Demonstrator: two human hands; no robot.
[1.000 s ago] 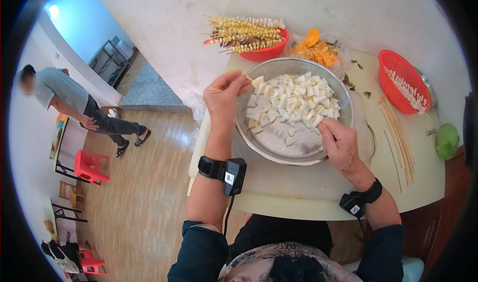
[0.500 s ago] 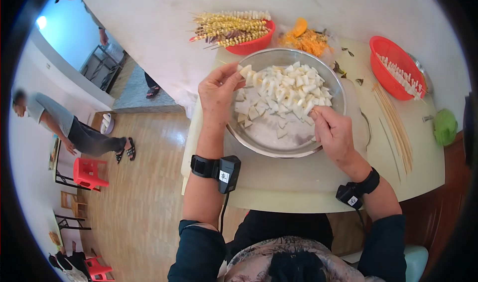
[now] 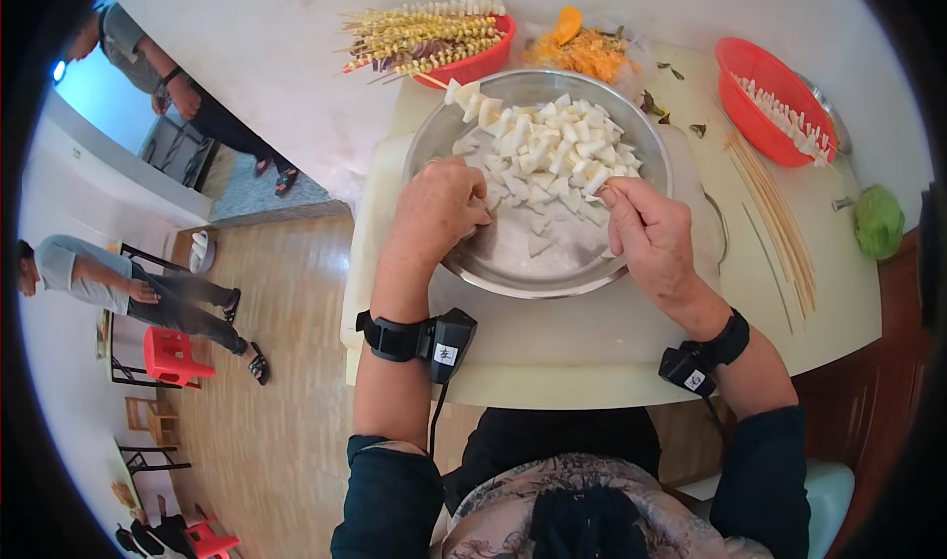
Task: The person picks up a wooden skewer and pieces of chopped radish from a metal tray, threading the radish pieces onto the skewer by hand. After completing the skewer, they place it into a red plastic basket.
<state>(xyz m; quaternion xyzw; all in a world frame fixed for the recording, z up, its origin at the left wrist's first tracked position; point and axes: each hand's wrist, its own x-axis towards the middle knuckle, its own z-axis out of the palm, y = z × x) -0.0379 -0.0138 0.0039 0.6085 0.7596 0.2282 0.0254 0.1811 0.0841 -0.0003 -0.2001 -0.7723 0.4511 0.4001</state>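
A wide metal basin (image 3: 508,250) holds a heap of white wedge-shaped pieces (image 3: 582,140). My right hand (image 3: 651,228) pinches the near end of a bamboo skewer (image 3: 505,125) strung with a row of those pieces. The skewer slants over the heap, its bare tip sticking out past the far left rim. Inside the left part of the basin, my left hand (image 3: 434,209) reaches down with fingers curled among loose pieces. Its fingertips are mostly hidden, and I cannot tell what they hold.
Bare skewers (image 3: 774,228) lie to the right. A red basket (image 3: 760,125) and a red bowl (image 3: 478,64) hold loaded skewers. Orange shreds (image 3: 582,58) sit behind the basin, a green cabbage (image 3: 878,222) at the right edge. Two people stand left; red stools (image 3: 176,357) are on the floor.
My left hand has left the skewer's tip and dropped to the loose pieces in the basin. The skewer's tip now shows bare. A second person has come further into view at upper left.
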